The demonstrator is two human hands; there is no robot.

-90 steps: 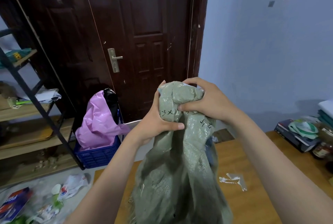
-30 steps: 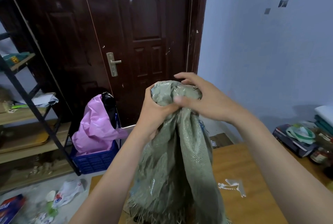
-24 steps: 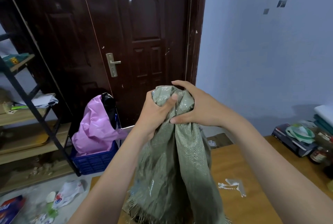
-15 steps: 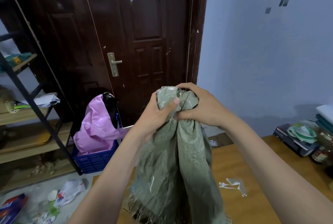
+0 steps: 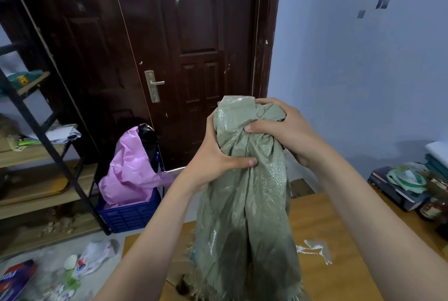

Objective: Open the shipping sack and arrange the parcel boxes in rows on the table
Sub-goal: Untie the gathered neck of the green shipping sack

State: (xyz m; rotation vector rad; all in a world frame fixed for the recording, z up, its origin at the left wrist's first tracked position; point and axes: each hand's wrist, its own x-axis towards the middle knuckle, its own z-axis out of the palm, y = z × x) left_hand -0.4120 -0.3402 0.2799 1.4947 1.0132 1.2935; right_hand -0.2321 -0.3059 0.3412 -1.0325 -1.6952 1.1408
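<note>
My left hand (image 5: 215,155) and right hand (image 5: 278,128) both clench the bunched end of the sack (image 5: 244,203), hanging frayed-mouth-down over the worktop (image 5: 339,228); I should lift steadily, gripping firmly; no parcel boxes visible.

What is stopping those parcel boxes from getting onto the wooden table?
The grey-green woven sack itself: both the left hand and right hand grip its bunched top, held above the wooden table. No boxes show; scraps of torn tape lie on the tabletop.
</note>
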